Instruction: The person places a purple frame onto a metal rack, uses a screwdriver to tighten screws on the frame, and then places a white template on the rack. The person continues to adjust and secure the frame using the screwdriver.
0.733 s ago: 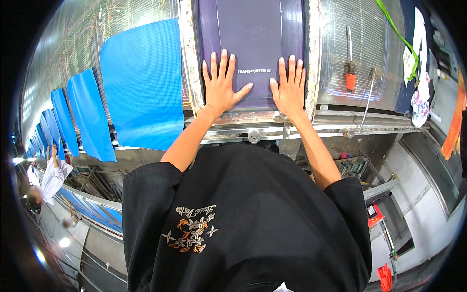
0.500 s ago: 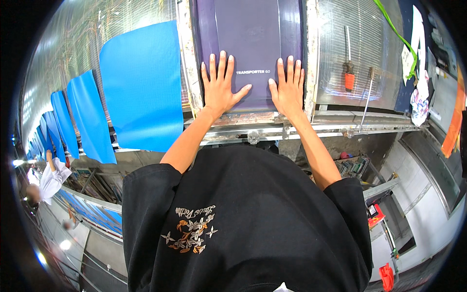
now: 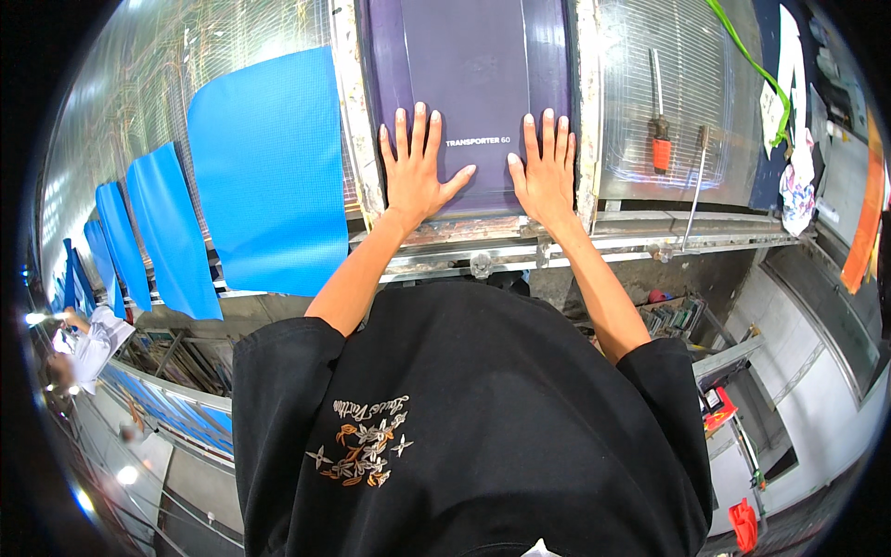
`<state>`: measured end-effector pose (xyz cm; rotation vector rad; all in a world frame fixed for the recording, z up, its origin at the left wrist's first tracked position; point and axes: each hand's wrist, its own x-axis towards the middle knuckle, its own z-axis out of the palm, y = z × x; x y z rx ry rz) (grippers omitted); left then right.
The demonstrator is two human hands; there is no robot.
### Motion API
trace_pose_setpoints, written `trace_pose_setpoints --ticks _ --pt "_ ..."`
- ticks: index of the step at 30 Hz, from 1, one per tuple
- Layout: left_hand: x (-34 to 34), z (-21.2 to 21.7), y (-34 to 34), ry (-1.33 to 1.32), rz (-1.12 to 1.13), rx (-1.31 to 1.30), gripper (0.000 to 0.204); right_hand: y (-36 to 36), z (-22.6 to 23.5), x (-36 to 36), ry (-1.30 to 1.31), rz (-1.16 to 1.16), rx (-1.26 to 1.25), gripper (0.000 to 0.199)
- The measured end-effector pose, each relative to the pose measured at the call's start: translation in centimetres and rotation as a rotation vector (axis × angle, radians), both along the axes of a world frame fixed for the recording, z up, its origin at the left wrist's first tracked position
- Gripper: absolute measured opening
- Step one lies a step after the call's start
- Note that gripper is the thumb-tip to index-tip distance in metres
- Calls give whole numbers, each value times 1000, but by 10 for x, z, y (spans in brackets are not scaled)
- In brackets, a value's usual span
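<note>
A screen-printing frame (image 3: 349, 102) with a worn, pale rim lies in front of me, and a dark purple panel (image 3: 464, 65) fills it. Small white lettering shows near the panel's near end, between my hands. My left hand (image 3: 417, 176) rests palm down on the panel's left near part, its thumb pointing inward. On the right near part my right hand (image 3: 546, 172) lies flat in the same way, fingers pointing away from me. Neither hand grips anything; whatever lies beneath the palms is hidden.
Blue textured sheets (image 3: 269, 176) lie in a row along the table to the left. To the right are a screwdriver (image 3: 661, 153) with a red-black handle and a thin metal rod (image 3: 695, 190). A metal rail (image 3: 427, 265) edges the table. Another person (image 3: 97, 348) stands far left.
My view has shifted slightly, so the frame sits a little lower and further left. Both hands stay flat on the panel. The far-left person's arm has moved.
</note>
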<state>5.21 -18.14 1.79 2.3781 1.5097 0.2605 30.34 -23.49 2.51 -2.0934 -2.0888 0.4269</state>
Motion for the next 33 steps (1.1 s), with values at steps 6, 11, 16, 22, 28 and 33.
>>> trace_pose_setpoints --ticks 6,11,16,22,28,33 --pt "0 0 1 -9 -5 12 108 0 1 0 4 -3 5 74" --pt "0 1 1 -6 -3 11 108 0 2 0 17 -4 -2 75" --pt "1 2 1 -7 -4 8 108 0 5 0 8 1 -4 72" --pt "0 1 1 -4 -1 10 108 1 3 -1 1 -1 -5 72" --pt "0 1 1 -12 2 4 108 0 2 -1 -10 -6 -5 74" --pt "1 3 1 -7 -4 1 108 0 2 0 -3 -8 -2 74"
